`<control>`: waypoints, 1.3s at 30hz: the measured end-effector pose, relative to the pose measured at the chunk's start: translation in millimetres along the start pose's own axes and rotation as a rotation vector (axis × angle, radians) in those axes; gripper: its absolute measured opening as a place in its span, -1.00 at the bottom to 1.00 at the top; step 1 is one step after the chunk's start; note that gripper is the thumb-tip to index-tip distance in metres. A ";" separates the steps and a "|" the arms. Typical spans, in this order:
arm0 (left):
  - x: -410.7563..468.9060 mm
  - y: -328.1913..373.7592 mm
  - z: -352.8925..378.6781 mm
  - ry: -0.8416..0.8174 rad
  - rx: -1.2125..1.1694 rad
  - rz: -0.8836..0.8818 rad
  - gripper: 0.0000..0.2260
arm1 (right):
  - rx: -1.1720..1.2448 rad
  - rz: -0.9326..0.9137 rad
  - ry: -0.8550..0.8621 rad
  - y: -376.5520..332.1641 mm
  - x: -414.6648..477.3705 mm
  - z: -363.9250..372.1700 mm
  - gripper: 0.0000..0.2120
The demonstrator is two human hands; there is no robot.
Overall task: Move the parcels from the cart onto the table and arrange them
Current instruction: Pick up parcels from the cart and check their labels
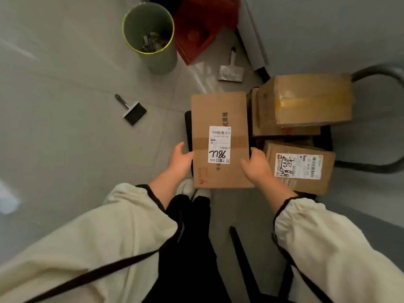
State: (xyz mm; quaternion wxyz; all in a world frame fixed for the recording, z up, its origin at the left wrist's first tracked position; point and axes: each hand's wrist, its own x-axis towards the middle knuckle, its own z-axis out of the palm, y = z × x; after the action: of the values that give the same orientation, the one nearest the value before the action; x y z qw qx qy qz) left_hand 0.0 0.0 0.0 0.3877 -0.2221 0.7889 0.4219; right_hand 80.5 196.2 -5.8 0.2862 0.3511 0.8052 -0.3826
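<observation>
Head view: parcel (pixel 220 114) between the fingers (pixel 180 148)

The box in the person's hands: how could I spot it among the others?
Find the black cart with the grey hoop handle, loaded with cardboard boxes. At its left edge the left hand and right hand grip a flat box by its sides. Unlike the taped box and the scrawled-label box beside it, it bears a narrow white label with big handwritten digits.

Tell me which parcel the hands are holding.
The flat box, left of the others: the left hand and right hand grip its sides. The taped box and the scribbled-label box are not held.
</observation>
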 end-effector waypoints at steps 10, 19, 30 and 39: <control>49.6 -3.2 43.0 -0.119 -0.050 -0.165 -0.48 | 0.158 0.082 0.000 16.7 55.5 20.1 -0.54; 47.2 -3.1 29.6 -0.072 -0.089 -0.232 -0.32 | 0.423 0.240 -0.123 10.6 45.7 25.8 -0.50; -25.4 20.8 -55.7 -0.018 -0.194 -0.117 -0.44 | 0.545 0.067 -0.082 -59.7 -50.7 -1.4 -0.57; -144.9 112.7 -157.6 0.014 -0.353 0.160 -0.58 | 0.516 -0.291 0.082 -184.4 -180.5 -93.9 -0.47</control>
State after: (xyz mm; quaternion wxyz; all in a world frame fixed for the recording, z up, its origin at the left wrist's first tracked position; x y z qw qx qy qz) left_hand -56.2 -67.2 225.5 0.3026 -0.2262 0.7204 0.5816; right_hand 24.3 125.5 253.5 0.0970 0.3084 0.7341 -0.5972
